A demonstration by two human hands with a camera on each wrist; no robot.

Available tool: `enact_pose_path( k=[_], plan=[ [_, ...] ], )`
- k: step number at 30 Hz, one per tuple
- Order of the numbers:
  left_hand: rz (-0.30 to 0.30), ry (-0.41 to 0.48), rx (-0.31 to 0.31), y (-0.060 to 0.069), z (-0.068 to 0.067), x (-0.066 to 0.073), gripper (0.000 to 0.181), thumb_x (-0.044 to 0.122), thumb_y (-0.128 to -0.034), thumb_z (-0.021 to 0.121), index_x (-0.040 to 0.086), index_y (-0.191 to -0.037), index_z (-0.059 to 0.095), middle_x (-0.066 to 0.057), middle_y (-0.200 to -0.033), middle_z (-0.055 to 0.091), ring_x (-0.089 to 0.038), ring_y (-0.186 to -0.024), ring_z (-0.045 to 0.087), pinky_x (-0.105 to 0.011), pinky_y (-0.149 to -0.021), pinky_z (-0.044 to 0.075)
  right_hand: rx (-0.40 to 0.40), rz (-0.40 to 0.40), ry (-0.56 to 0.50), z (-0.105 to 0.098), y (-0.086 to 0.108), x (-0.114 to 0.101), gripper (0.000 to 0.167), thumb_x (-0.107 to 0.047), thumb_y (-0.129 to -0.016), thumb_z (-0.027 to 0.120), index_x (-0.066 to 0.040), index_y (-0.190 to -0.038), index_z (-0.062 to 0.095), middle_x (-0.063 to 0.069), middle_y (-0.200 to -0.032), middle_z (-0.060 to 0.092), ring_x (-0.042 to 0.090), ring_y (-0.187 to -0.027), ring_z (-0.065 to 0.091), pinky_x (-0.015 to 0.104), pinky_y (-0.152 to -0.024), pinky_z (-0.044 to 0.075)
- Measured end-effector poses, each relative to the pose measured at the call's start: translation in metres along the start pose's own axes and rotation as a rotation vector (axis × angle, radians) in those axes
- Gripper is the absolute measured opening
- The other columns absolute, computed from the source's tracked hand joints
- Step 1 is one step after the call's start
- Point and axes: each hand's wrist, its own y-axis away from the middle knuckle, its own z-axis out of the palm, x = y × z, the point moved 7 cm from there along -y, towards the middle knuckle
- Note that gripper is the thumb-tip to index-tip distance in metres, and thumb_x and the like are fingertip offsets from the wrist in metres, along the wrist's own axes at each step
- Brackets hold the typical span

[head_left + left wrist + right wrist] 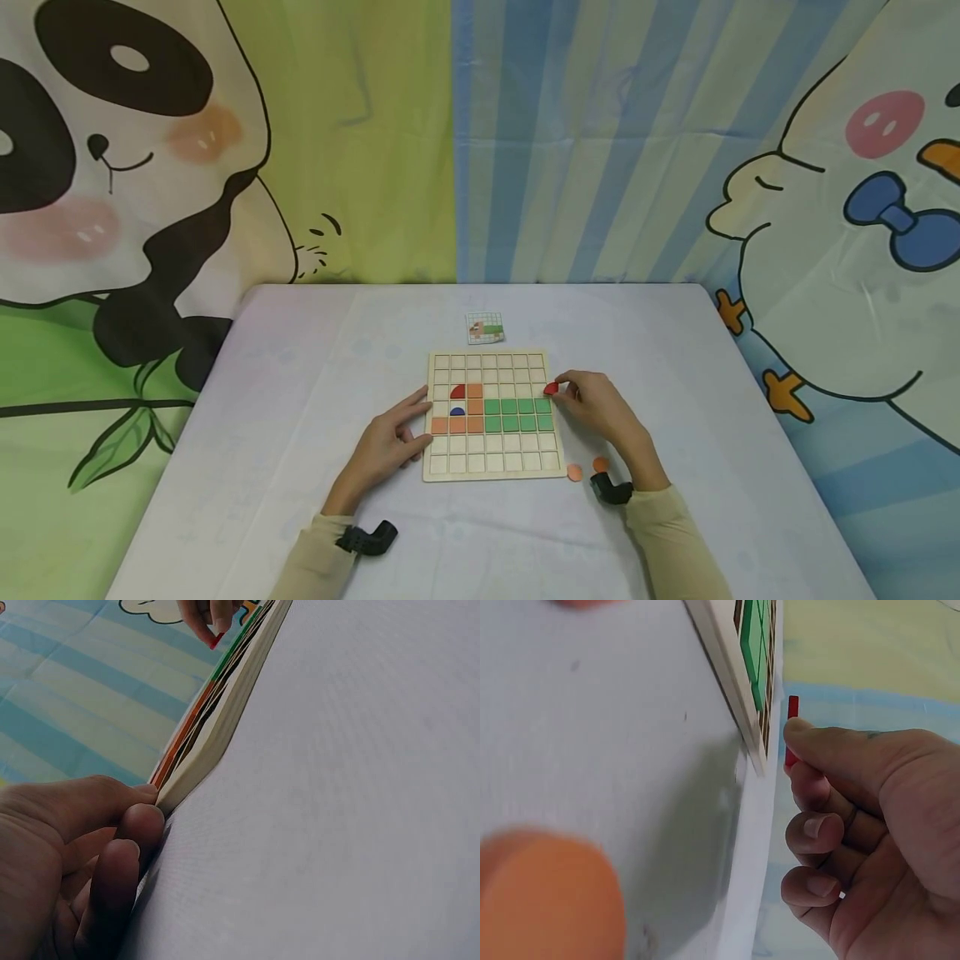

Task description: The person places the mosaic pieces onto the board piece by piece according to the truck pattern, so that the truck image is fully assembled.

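Note:
A square wooden grid board [495,463] lies flat on the table. My left hand [384,442] rests at its left edge, thumb and forefinger spread; in the left wrist view the fingers [97,802] touch the rim. Between thumb and fingertips my right hand [600,404] pinches a small red piece [551,388] by the board's right edge, seen edge-on in the right wrist view [792,709]. Set in the grid are green squares [517,414], orange squares [457,425], a red quarter-round piece [458,392] and a blue half-round piece [457,412].
Behind the board lies a small pattern card [485,328]. Two round orange pieces, one nearer the board [574,473] and one by the right wrist [600,463], lie on the white table [337,350]. Printed curtains hang behind the table.

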Motion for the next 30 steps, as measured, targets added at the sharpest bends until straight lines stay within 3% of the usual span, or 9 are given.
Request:
enact_pose_path(
  k=[12,30],
  plan=[
    [0.002,0.009,0.002,0.0,0.0,-0.001,0.064,0.011,-0.0915,0.082,0.01,-0.151,0.059,0.004,-0.17,0.044,-0.011,-0.051,0.061,-0.026,-0.048,0.051,-0.037,-0.034,-0.025,0.021,-0.01,-0.024,0.031,-0.02,-0.101,0.073,-0.001,-0.126,0.072,-0.002,-0.079,0.065,0.011,-0.071,0.054,0.026,-0.066,0.047],
    [-0.005,0.015,0.0,0.0,0.001,0.0,0.065,0.011,-0.0915,0.083,0.009,-0.152,0.059,0.004,-0.17,0.044,-0.011,-0.051,0.061,-0.026,-0.048,0.051,-0.094,-0.111,-0.037,0.052,-0.019,-0.069,0.031,-0.025,-0.102,0.072,-0.007,-0.127,0.073,-0.007,-0.074,0.06,0.008,-0.065,0.051,0.024,-0.064,0.045]
  ],
)
